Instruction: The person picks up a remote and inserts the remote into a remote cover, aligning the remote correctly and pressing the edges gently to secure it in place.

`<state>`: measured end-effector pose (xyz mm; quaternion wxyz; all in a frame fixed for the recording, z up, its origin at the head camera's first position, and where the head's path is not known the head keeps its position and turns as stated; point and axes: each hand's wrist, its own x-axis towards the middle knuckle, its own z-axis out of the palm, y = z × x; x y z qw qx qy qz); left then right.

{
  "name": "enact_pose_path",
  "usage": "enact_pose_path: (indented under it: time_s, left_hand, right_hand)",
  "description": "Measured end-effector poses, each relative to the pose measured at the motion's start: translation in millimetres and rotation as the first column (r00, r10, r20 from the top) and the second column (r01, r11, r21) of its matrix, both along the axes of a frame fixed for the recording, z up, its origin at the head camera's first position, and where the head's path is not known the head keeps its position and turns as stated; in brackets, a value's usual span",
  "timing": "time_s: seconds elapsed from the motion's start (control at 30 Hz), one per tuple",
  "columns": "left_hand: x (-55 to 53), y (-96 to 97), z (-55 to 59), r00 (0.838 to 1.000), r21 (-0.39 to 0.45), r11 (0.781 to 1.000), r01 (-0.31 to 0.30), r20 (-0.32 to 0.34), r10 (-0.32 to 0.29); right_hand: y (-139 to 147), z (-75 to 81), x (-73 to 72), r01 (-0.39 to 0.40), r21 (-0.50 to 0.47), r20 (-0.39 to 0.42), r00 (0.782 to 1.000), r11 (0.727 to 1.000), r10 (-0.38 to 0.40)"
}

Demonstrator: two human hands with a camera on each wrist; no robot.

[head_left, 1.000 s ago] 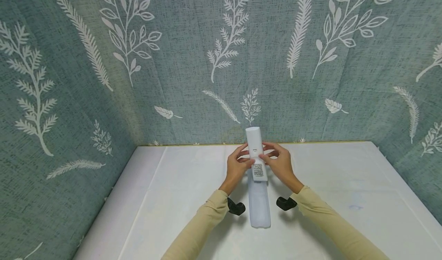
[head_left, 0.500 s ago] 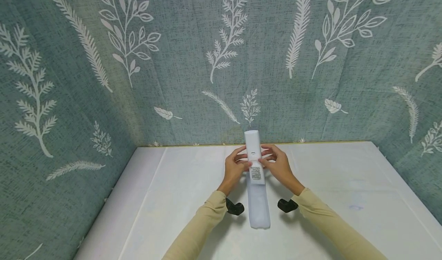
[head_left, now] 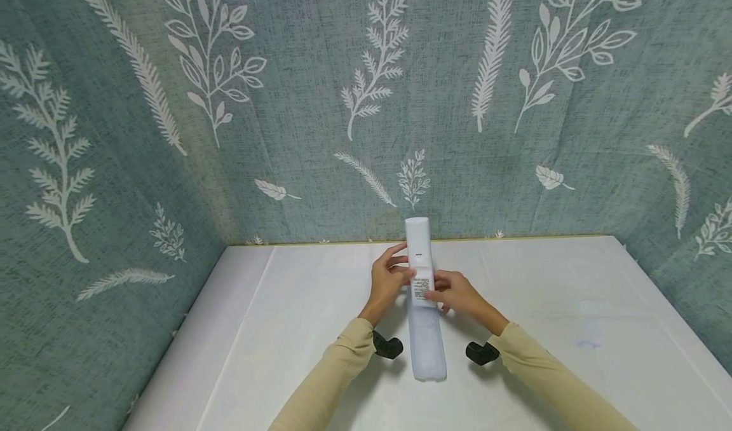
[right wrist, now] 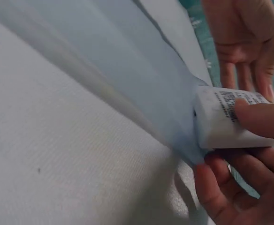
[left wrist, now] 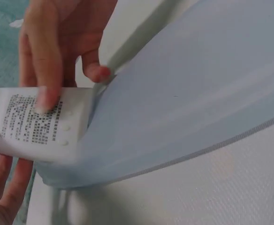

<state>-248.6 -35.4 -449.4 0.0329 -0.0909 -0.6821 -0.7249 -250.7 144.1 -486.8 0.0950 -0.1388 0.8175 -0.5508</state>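
A white remote control [head_left: 419, 237] with its labelled back up is held at the far end of a long, pale blue translucent sleeve [head_left: 427, 348]. My left hand [head_left: 389, 283] grips its left edge, thumb on the back. Lower down, my right hand [head_left: 462, 299] pinches the right edge, its thumb over the printed label [left wrist: 31, 122]. In the right wrist view, the near end of the remote [right wrist: 216, 117] sits against the sleeve's mouth [right wrist: 193, 140], and a right fingertip [right wrist: 206, 176] touches the sleeve's edge. Most of the sleeve lies flat toward the near side.
A white table [head_left: 286, 355] spreads on both sides of the hands. Leaf-patterned green cloth [head_left: 309, 100] rises behind its far edge. Black wrist-worn devices, left [head_left: 389, 346] and right [head_left: 481, 353], hang below the sleeves of the person's top.
The remote has come slightly down toward the near side and straightened over the sleeve. My right hand has slid down its right edge to the lower end; the left keeps its grip.
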Motion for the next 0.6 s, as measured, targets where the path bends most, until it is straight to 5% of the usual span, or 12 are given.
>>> enact_pose_path:
  time_s: [0.23, 0.6]
  left_hand:
    - [4.2, -0.9, 4.6, 0.999, -0.041, 0.999, -0.033, -0.026, 0.032]
    - [6.6, -7.0, 5.6, 0.999, -0.040, 0.998, -0.046, -0.021, 0.045]
  right_hand:
    - [3.3, -3.9, 0.6, -0.092, 0.121, -0.133, 0.985, 0.988, 0.108]
    - [1.8, 1.0, 6.7, -0.076, 0.287, -0.287, 0.944, 0.955, 0.161]
